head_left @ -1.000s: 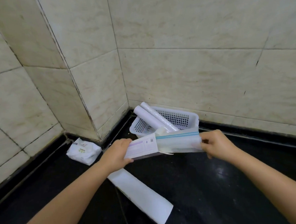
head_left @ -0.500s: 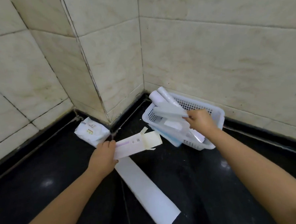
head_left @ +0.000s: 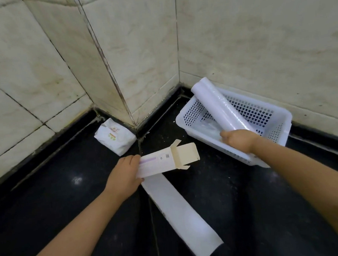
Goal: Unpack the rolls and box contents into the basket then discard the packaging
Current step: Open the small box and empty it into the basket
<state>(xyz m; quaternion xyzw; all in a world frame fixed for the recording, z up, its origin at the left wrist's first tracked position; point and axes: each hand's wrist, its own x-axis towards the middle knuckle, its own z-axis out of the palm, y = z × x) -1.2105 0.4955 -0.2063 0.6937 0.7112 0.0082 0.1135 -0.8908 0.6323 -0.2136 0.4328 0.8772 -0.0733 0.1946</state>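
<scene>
A white perforated basket (head_left: 269, 120) stands on the black floor in the wall corner at the right. White rolls (head_left: 218, 107) lean in it, their upper ends sticking over the far left rim. Flat clear bags lie on the basket's bottom. My right hand (head_left: 239, 141) is over the basket's near rim, its fingers curled at the lower end of the rolls. My left hand (head_left: 125, 175) holds a long white carton (head_left: 162, 163) by one end, above the floor; the carton's other end is open with its flaps spread.
A long flat white wrapper (head_left: 180, 213) lies on the floor below the carton, running toward me. A small white packet (head_left: 114, 137) with a printed label sits against the tiled wall corner at the left. Tiled walls close in behind and to the left.
My right hand pulled the flat bags out of the carton, carried them to the basket and left them inside. It now rests at the rolls. The left hand kept the opened carton.
</scene>
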